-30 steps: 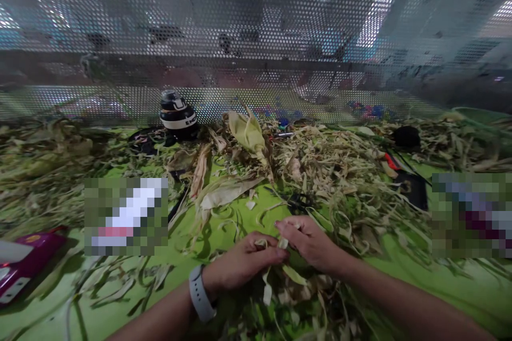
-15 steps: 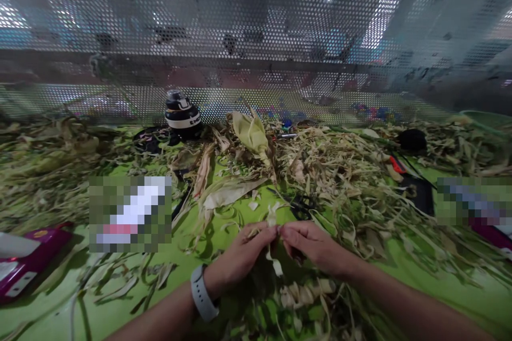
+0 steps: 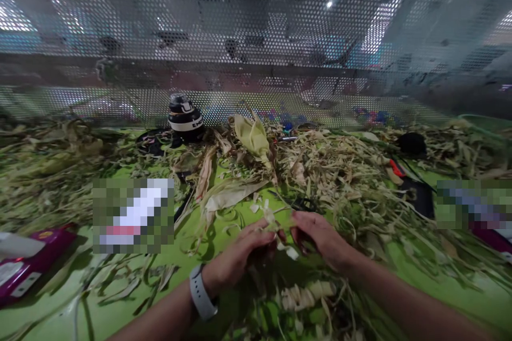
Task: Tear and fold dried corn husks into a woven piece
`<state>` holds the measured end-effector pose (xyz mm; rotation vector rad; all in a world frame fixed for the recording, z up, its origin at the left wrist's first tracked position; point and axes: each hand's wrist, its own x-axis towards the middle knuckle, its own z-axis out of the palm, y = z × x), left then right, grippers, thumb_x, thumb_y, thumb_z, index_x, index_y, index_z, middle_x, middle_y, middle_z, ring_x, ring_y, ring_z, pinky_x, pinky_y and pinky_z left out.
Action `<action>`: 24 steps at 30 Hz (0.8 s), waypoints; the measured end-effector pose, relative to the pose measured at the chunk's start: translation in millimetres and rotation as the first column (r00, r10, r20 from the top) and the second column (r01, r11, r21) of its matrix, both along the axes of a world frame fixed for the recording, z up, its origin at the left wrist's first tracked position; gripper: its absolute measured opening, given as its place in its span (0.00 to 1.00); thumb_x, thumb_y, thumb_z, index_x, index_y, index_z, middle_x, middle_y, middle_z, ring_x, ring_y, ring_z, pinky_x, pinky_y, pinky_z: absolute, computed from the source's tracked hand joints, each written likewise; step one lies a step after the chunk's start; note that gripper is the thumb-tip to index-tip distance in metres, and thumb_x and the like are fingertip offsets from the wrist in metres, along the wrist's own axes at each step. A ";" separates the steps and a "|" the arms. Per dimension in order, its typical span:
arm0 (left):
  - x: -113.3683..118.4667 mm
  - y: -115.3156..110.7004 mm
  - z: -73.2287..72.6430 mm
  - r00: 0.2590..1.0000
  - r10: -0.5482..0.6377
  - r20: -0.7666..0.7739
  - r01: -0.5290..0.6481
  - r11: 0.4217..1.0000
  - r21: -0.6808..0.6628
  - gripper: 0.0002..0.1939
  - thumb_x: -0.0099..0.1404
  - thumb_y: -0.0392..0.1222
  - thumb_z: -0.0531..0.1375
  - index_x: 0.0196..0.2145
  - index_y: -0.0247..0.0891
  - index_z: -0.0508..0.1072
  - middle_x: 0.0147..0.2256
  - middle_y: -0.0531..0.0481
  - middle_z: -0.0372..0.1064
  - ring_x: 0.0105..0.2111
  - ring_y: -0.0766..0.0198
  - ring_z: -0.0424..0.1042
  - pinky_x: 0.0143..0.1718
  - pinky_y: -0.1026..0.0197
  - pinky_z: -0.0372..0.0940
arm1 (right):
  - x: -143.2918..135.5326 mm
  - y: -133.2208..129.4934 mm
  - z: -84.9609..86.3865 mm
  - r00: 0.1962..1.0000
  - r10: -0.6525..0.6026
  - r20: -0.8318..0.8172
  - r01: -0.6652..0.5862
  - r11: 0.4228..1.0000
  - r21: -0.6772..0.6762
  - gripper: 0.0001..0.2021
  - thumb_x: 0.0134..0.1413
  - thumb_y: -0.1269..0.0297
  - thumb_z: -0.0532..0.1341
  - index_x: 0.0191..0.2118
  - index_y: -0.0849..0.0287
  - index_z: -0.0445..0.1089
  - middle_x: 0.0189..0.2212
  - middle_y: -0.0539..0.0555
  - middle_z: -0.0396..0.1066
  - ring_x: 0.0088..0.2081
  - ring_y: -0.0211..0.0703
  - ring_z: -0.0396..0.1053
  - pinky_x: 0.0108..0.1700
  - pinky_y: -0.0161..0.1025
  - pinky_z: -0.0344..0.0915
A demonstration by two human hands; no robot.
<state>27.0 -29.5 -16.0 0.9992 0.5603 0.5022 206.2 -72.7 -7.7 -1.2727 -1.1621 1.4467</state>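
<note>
A pale twisted strip of corn husk (image 3: 269,215) stands up from my left hand (image 3: 246,249), which has its fingers closed on it. A lighter curled end hangs between the two hands. My left wrist wears a pale watch band (image 3: 202,293). To the right, my right hand (image 3: 322,237) is a short way off the strip, its fingers loosely curved, slightly blurred, with nothing plain to see in them. Below the hands lies a thick coiled roll of husk (image 3: 306,295) among loose strips. Beyond them are a broad flat husk (image 3: 234,196) and a yellowish husk flower shape (image 3: 252,136).
Dried husk strips (image 3: 340,168) are heaped over the green table (image 3: 136,269). A dark bottle (image 3: 185,120) stands at the back before a perforated metal screen (image 3: 256,37). Purple devices (image 3: 38,256) lie at both sides, beside a cable and blurred-out patches. A black pouch (image 3: 418,197) lies right.
My hands were pinched together on the husk strip; now they have parted a little, with the right fingers off it. The strip leans and its lower end has swung right.
</note>
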 end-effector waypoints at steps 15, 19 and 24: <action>5.1 0.1 -3.2 0.981 0.057 -0.185 0.026 0.910 0.414 0.19 0.59 0.56 0.56 0.32 0.34 0.71 0.24 0.54 0.61 0.25 0.67 0.58 0.28 0.65 0.57 | -1.3 -8.0 -0.8 0.578 -0.493 0.651 -0.339 0.580 0.740 0.08 0.56 0.66 0.56 0.42 0.59 0.64 0.32 0.56 0.70 0.34 0.44 0.67 0.36 0.39 0.64; 1.2 1.6 5.5 0.982 0.080 -0.173 0.006 0.895 0.445 0.18 0.59 0.56 0.57 0.28 0.37 0.68 0.26 0.53 0.60 0.28 0.65 0.59 0.30 0.64 0.58 | 4.0 -1.4 -2.8 0.551 -0.491 0.675 -0.382 0.571 0.727 0.05 0.57 0.69 0.52 0.37 0.58 0.65 0.30 0.55 0.70 0.33 0.43 0.66 0.35 0.39 0.63; 1.7 1.1 2.3 0.988 0.051 -0.148 0.013 0.915 0.403 0.16 0.62 0.55 0.53 0.32 0.37 0.67 0.25 0.54 0.58 0.26 0.67 0.57 0.29 0.65 0.58 | 5.0 -6.4 1.7 0.554 -0.517 0.652 -0.371 0.548 0.749 0.14 0.47 0.67 0.56 0.43 0.61 0.61 0.36 0.58 0.67 0.40 0.49 0.65 0.41 0.45 0.63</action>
